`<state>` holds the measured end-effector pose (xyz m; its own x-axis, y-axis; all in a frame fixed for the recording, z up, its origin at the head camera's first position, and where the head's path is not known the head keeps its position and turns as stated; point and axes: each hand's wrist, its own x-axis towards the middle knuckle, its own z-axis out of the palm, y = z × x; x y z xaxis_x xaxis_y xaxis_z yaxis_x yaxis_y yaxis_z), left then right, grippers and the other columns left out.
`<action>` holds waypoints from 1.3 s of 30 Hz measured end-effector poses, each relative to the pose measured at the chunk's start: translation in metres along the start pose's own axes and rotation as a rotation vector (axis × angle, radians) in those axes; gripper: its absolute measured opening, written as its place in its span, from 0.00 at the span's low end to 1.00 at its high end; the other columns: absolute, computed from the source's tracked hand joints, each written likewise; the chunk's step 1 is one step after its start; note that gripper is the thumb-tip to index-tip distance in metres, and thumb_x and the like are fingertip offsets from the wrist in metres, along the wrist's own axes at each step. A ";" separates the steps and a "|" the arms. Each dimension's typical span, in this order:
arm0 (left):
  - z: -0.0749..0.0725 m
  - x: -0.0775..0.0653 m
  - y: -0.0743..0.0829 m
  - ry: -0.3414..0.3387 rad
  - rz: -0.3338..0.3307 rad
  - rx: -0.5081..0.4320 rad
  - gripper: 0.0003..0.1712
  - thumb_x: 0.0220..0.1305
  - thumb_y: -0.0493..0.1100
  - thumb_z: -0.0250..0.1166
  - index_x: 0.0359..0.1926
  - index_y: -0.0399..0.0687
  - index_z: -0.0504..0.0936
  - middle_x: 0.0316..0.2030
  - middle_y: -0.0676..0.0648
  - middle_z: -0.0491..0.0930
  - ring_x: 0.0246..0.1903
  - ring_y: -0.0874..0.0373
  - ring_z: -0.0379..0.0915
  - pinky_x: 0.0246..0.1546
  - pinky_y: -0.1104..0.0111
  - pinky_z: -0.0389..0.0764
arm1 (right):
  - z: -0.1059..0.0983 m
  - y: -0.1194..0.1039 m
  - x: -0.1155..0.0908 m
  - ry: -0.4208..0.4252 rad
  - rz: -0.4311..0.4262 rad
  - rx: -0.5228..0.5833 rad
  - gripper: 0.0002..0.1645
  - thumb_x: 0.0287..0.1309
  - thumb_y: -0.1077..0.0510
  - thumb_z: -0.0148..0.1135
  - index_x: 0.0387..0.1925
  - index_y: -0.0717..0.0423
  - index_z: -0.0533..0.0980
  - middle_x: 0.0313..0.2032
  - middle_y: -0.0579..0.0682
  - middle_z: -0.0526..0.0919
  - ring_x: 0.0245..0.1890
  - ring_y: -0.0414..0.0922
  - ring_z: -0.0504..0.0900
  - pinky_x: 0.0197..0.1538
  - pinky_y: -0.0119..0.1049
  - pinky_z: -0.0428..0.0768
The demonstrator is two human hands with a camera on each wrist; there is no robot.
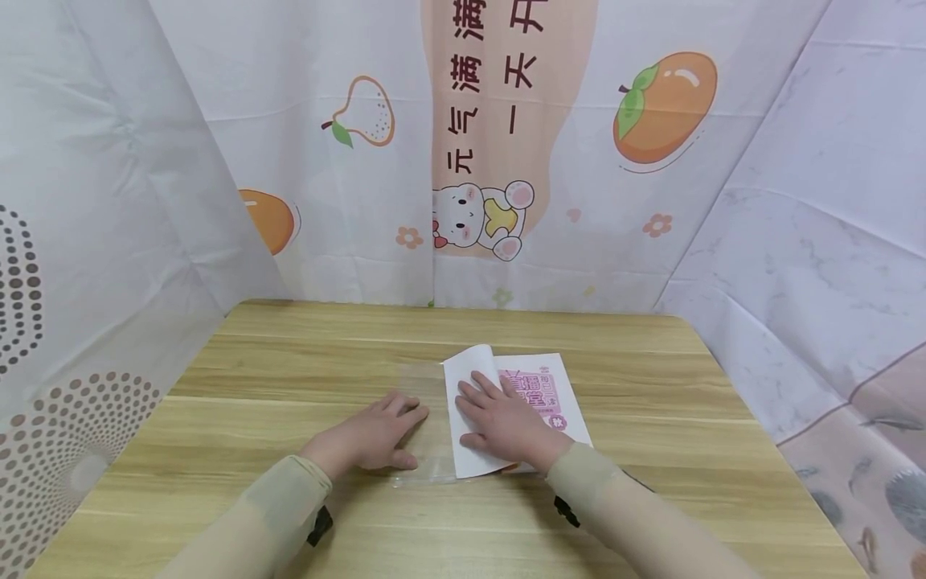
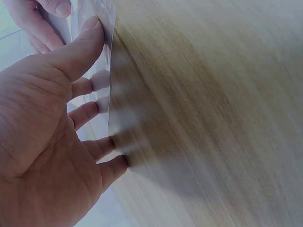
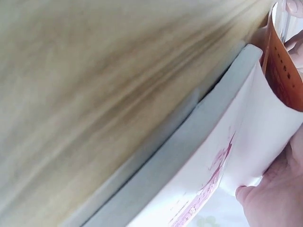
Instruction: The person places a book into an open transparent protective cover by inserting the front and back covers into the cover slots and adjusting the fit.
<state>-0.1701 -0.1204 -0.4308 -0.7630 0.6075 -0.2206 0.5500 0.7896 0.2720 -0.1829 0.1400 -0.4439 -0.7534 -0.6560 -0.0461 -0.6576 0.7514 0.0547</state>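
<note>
A thick book (image 1: 571,402) with pink print lies at mid-table, a white flap (image 1: 470,450) turned back over its left side. My right hand (image 1: 502,422) rests on this flap with its fingers spread. The right wrist view shows the book's thick edge (image 3: 189,146) and an orange printed surface (image 3: 284,75) under the bent flap. Clear plastic film (image 1: 434,458) extends from beneath the flap toward the left. My left hand (image 1: 387,434) touches the film, its fingers extended. In the left wrist view, those fingertips lie around the film's edge (image 2: 111,71).
The wood-grain table (image 1: 289,370) surrounds the book and film. White printed curtains (image 1: 362,201) hang behind the table and along both sides. A black strap part (image 1: 320,525) shows under the left wrist, another (image 1: 567,511) under the right.
</note>
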 end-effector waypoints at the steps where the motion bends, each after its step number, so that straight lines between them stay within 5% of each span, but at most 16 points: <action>1: 0.001 0.000 -0.001 0.002 0.000 0.000 0.44 0.67 0.59 0.69 0.76 0.45 0.65 0.73 0.39 0.61 0.74 0.34 0.54 0.72 0.44 0.62 | 0.000 0.001 0.000 0.000 -0.005 -0.002 0.42 0.71 0.34 0.55 0.76 0.52 0.65 0.78 0.50 0.60 0.80 0.55 0.50 0.76 0.63 0.54; 23: 0.002 0.001 -0.002 0.008 -0.008 -0.027 0.45 0.66 0.58 0.70 0.76 0.46 0.64 0.73 0.41 0.61 0.71 0.37 0.59 0.70 0.45 0.65 | 0.000 0.014 -0.001 -0.029 -0.064 0.108 0.38 0.71 0.37 0.56 0.74 0.50 0.68 0.77 0.49 0.61 0.80 0.54 0.49 0.76 0.65 0.51; 39: 0.001 0.001 -0.002 -0.001 -0.007 -0.031 0.45 0.66 0.57 0.69 0.77 0.46 0.63 0.73 0.41 0.60 0.72 0.37 0.57 0.71 0.45 0.63 | 0.003 0.009 -0.002 -0.061 -0.046 0.082 0.38 0.72 0.36 0.53 0.76 0.47 0.65 0.78 0.47 0.60 0.80 0.53 0.50 0.76 0.65 0.50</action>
<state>-0.1710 -0.1213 -0.4327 -0.7662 0.6024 -0.2238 0.5339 0.7906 0.2998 -0.1868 0.1483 -0.4458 -0.7197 -0.6859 -0.1075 -0.6872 0.7258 -0.0303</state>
